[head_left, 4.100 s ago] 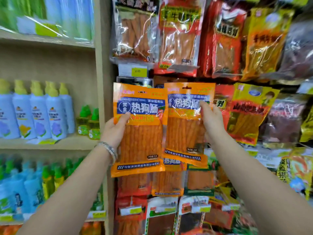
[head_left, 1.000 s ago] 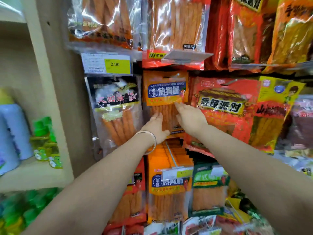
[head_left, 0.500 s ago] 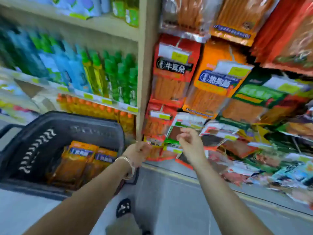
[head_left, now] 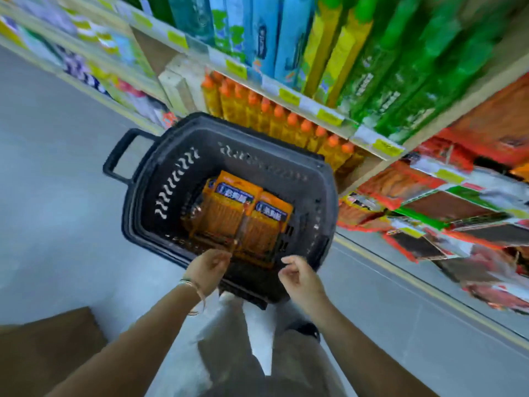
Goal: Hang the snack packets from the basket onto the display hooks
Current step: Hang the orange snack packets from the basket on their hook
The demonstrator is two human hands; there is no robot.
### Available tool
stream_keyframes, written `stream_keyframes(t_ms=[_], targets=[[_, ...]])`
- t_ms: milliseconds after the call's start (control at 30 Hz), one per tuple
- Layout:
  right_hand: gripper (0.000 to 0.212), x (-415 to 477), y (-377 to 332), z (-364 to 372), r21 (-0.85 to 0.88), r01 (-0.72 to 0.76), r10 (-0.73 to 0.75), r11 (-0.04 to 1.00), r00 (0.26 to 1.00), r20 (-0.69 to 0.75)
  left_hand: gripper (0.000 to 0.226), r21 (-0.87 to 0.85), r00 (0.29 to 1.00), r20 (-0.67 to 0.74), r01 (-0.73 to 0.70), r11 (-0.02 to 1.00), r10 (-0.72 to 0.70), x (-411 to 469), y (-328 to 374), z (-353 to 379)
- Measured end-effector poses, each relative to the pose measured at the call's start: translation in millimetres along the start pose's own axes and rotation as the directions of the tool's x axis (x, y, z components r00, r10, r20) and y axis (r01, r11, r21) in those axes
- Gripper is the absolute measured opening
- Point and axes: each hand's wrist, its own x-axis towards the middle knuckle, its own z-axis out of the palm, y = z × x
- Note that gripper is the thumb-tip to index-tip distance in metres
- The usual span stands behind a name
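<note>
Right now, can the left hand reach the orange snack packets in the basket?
Probably yes. The left hand hovers empty at the near rim of the basket, open on top, and nothing covers the orange snack packets.

Your arms (head_left: pixel 120 348) are bare. A thin metal bangle (head_left: pixel 197 293) hangs at the wrist of your left hand (head_left: pixel 207 270) — below, grey-brown trousers (head_left: pixel 297 365) and one dark shoe (head_left: pixel 307 329).

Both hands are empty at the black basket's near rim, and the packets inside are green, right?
No: the head view shows the packets in the black basket are orange, not green. The left hand and right hand are empty at its near rim.
</note>
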Motion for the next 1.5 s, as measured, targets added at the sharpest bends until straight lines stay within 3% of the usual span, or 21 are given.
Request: stream_keyframes(t_ms=[200,300,500,667,867,1067,1167,1300,1400,1500], targets=[[0.025,99.0,-31.6,44.7,0.043,-0.209,0.203,0.977,0.973,0.113,0.020,0.016,1.000,-0.018,0.021,1.000,-0.021,94.4,-27.4,-55.0],[0.030,148.2,-18.5,68.2,0.082,-0.334,0.325,0.939,0.940,0.103,0.021,0.009,0.996,0.062,0.068,0.998,-0.068,135.7,-38.5,-57.4],[0.054,228.3,29.7,124.7,0.112,-0.468,0.470,0.876,0.883,0.013,0.027,0.112,0.957,0.242,0.137,0.984,-0.160,194.0,-65.3,-44.1],[0.096,276.5,39.3,176.3,0.252,-0.632,0.650,0.733,0.760,0.016,0.027,0.100,0.966,0.193,0.157,0.982,-0.174,216.9,-82.4,-40.7],[0.053,288.1,51.1,197.8,0.334,-0.558,0.614,0.760,0.784,-0.088,0.029,0.055,0.957,0.222,0.180,0.982,-0.188,223.9,-85.1,-38.5],[0.024,258.9,49.6,153.6,0.480,-0.409,0.504,0.776,0.860,-0.081,0.029,-0.031,0.954,0.218,0.220,0.975,-0.208,221.3,-75.4,-39.9],[0.025,243.4,42.9,131.1,0.530,-0.370,0.461,0.763,0.886,-0.046,0.029,-0.066,0.953,0.205,0.243,0.968,-0.225,221.2,-72.7,-40.0],[0.040,229.5,36.6,115.5,0.318,-0.341,0.402,0.885,0.903,-0.151,0.029,-0.108,0.947,0.207,0.273,0.956,-0.247,221.0,-70.1,-39.1],[0.043,221.3,25.1,109.5,0.426,-0.374,0.431,0.824,0.901,-0.043,0.039,-0.096,0.934,0.220,0.308,0.946,-0.282,221.0,-69.9,-40.0],[0.030,217.6,7.6,110.7,0.593,-0.393,0.391,0.702,0.910,0.139,0.055,-0.161,0.908,0.305,0.345,0.924,-0.286,223.0,-67.2,-45.2]])
